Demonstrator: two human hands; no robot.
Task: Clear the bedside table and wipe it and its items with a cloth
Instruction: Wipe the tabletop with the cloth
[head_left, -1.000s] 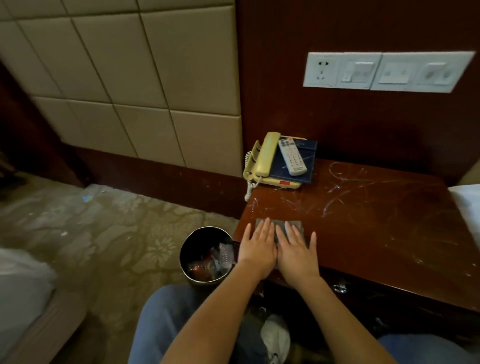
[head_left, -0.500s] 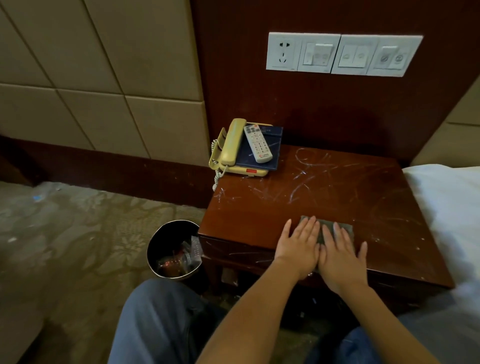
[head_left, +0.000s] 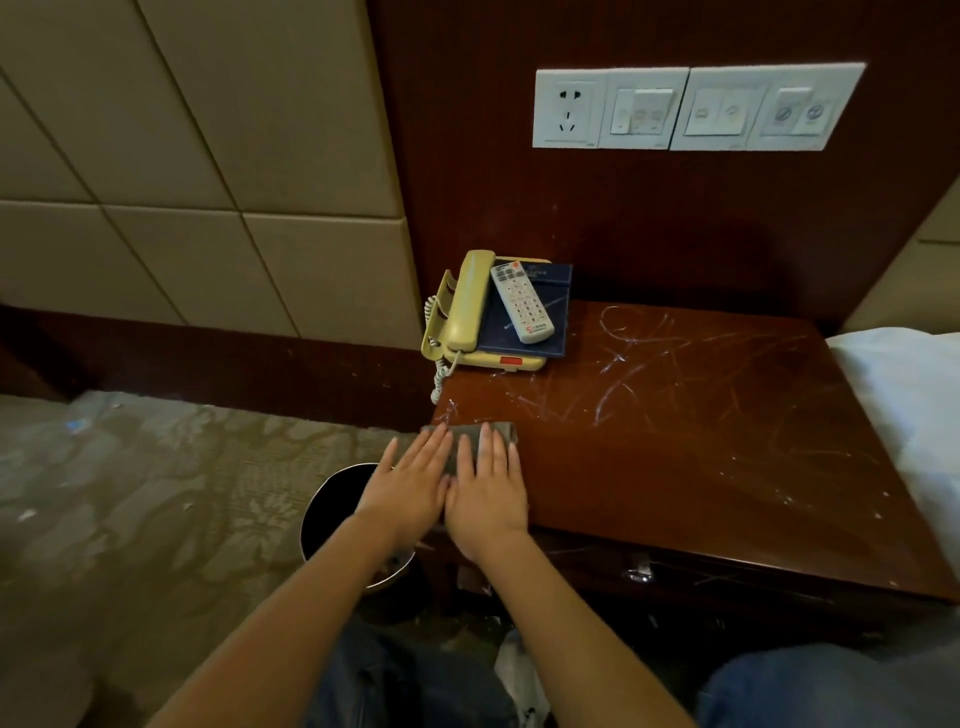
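Note:
A grey folded cloth lies at the front left corner of the dark wooden bedside table. My left hand and my right hand lie side by side, fingers straight, pressing flat on the cloth. My left hand partly overhangs the table's left edge. White streaks mark the tabletop. At the back left corner sits a yellow telephone with a dark blue booklet and a white remote control on top of it.
A black waste bin with litter stands on the patterned carpet beside the table's left side. White bedding borders the table on the right. A socket and switch panel is on the wall above. My knees are at the bottom.
Both hands slid the cloth from the table's front middle back to its front left corner. The camera view shifted with them.

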